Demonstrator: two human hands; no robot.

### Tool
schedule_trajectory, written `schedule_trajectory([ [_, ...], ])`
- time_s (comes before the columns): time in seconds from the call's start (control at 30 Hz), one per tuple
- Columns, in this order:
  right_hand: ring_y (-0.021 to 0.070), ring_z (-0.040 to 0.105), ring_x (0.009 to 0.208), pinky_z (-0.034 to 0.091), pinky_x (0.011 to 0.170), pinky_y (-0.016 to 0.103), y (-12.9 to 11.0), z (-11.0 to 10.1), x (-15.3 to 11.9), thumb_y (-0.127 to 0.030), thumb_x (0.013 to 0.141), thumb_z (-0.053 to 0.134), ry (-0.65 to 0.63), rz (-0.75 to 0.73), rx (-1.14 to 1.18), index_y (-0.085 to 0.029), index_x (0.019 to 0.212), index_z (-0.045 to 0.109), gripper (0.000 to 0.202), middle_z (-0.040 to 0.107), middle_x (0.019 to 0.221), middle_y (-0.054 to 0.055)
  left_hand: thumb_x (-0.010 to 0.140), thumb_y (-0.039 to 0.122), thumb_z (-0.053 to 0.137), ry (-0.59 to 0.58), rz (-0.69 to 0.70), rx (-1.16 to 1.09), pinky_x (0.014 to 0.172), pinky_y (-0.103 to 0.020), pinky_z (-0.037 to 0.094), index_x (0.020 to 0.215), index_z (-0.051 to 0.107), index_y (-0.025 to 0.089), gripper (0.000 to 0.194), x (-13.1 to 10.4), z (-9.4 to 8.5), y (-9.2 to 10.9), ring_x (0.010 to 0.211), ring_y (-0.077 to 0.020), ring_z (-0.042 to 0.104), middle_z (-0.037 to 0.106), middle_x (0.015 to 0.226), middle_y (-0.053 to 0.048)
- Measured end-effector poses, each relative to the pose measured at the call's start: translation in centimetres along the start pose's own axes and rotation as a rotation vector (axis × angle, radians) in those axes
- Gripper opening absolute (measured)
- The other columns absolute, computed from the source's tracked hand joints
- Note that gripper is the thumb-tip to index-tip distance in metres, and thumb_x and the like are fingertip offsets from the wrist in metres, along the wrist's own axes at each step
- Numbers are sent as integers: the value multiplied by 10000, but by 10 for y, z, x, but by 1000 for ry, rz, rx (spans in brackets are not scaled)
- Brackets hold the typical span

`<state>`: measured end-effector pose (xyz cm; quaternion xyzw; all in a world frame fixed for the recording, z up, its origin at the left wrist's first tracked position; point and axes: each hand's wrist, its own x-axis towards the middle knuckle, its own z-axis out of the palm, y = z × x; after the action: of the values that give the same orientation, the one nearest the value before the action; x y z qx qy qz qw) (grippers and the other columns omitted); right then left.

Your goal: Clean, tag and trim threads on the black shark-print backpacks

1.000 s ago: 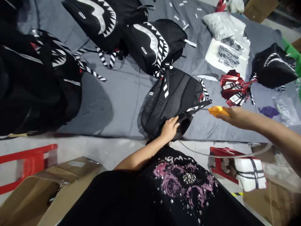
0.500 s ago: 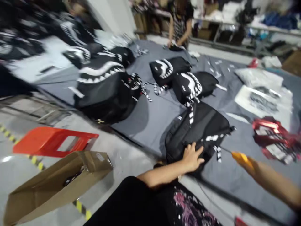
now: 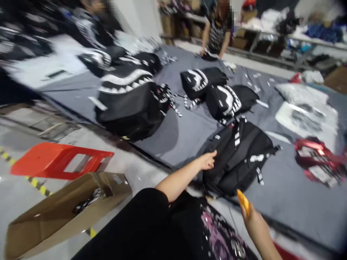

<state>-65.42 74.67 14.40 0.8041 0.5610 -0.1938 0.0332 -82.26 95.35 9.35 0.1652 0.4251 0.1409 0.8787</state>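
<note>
A black backpack (image 3: 244, 151) with black-and-white straps lies at the near edge of the grey-covered table (image 3: 187, 141). My left hand (image 3: 208, 161) is at the backpack's left side, fingers curled together; what they pinch, if anything, is too small to make out. Near the bag's lower right corner, my right hand (image 3: 252, 216) is closed around an orange-handled tool (image 3: 243, 203). Beyond the backpack are two smaller black bags with white shark-mouth prints, one (image 3: 227, 101) nearer and one (image 3: 202, 81) behind it.
A large black shark-print bag (image 3: 127, 101) stands at left on the table. Red packages (image 3: 317, 159) and white plastic bags (image 3: 306, 115) lie at right. An orange-red stool (image 3: 40, 160) and an open cardboard box (image 3: 35, 220) are on the floor. A person (image 3: 218, 32) stands across the table.
My left hand has left the backpack's lower front for its left side, and its spread fingers have curled. My right hand has moved left and nearer to me with the orange tool.
</note>
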Motion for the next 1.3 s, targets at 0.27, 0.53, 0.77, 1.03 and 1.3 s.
schedule_trajectory([
  [0.27,244,678,660,322,525,287,7,35,-63,-407,1003,339,-65,472,-74,-171,1096,523,313,703,757,110,939,607,361,-230,-186,-25,275,-121,184,991,643,139,549,27,-29,2,401,-63,517,672,653,-54],
  [0.53,213,664,705,275,547,277,-1,72,-24,-396,1012,333,-26,519,-32,-131,1079,485,313,698,831,126,904,703,279,-216,-204,45,248,-136,144,1086,656,104,731,40,-25,3,488,-119,619,725,818,-153],
  [0.77,229,663,709,247,544,288,6,68,-28,-422,1009,328,-28,536,-39,-134,1107,477,338,697,824,119,921,665,306,-253,-230,192,316,-162,307,1174,622,130,671,26,-22,14,522,-119,614,726,896,-145],
  [1.03,227,647,694,331,574,276,-16,56,-51,-409,999,356,-19,634,70,-146,1151,491,332,690,815,113,912,702,120,-455,-188,54,380,-185,429,1185,572,93,805,21,-26,6,595,-149,667,718,867,-143],
  [1.3,206,635,680,318,567,265,-45,66,-100,-398,1000,366,21,754,160,-146,1121,512,316,687,824,110,933,679,164,-581,-196,90,398,-188,464,1244,553,105,760,34,-23,0,617,-146,682,733,925,-136],
])
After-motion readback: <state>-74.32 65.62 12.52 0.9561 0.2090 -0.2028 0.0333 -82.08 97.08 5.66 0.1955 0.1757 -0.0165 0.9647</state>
